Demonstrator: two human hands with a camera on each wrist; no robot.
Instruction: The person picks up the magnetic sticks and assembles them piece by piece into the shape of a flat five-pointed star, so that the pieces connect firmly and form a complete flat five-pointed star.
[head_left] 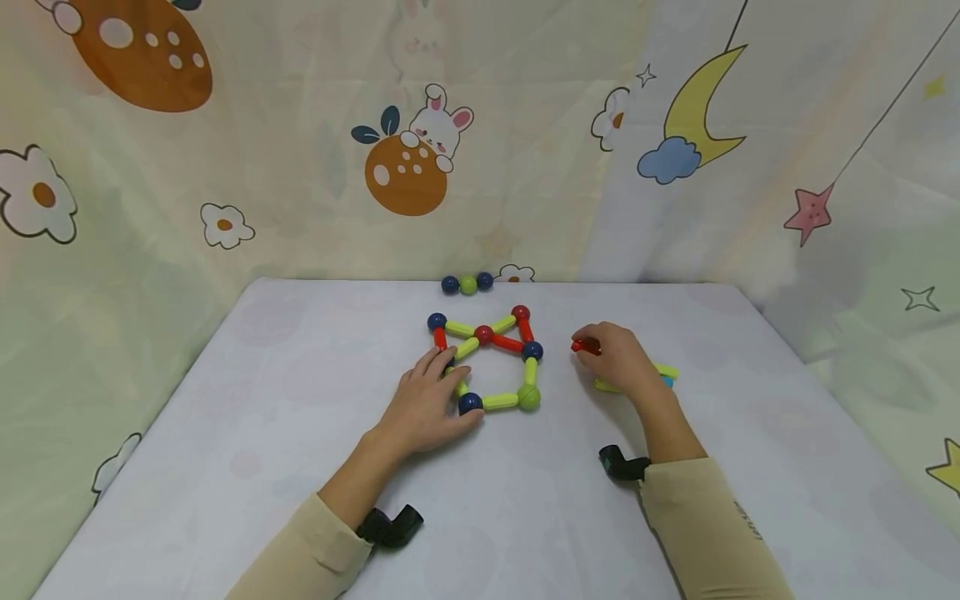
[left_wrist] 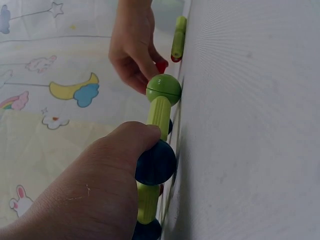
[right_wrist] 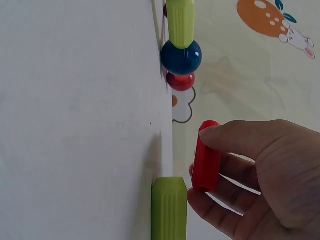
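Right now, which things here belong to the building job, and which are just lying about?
In use:
ball-and-stick frame, touched by left hand
red stick, pinched by right hand

Lying about, probably spares:
three balls behind the frame
loose sticks near the right hand

One rod [right_wrist: 206, 162] is red, one ball [head_left: 529, 398] green, the backdrop [head_left: 300, 150] rabbit-printed.

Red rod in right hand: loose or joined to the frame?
Loose: the right hand pinches the red rod apart from the frame, both ends bare.
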